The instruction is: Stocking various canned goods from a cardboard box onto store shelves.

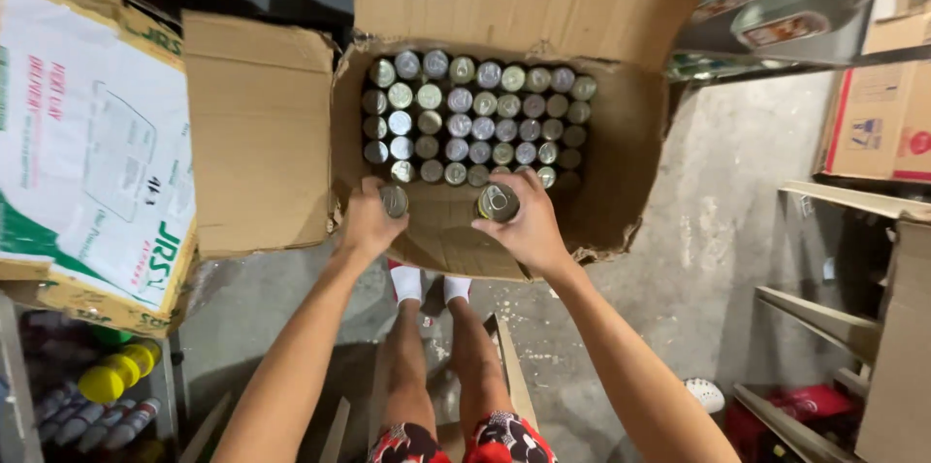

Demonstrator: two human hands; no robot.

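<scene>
Head cam looking straight down here, so you get both arms reaching out into an open cardboard box [611, 201] sitting on a concrete floor [737, 230]. That box is packed with rows of small metal cans [475, 119], all standing upright with their shiny lids facing up, filling the far part of it. The near strip of the box bottom is bare cardboard.

Left hand [370, 221] is wrapped around one can [394, 200] at the near left edge of the rows, fingers curled around its sides so only the lid shows. Right hand [529, 225] is doing the same with a second can [497, 202], one with a pull-tab lid, just beside the front row. Both cans are upright and sit right at the near edge of the packed bunch, pretty much touching the neighbours. Can't tell whether either one is lifted off the box bottom or resting on it.

Box flaps are folded out, the left flap [260, 133] lying flat and wide. Further left is a white printed carton [92, 153] with green and red markings. Bottom left corner has some bottles with yellow caps [116, 371]. Off to the right are more cartons [878, 114] and some wooden shelf boards [824, 322]. The person's legs, white socks [430, 284] and red patterned shorts [456, 444] show below the box.
</scene>
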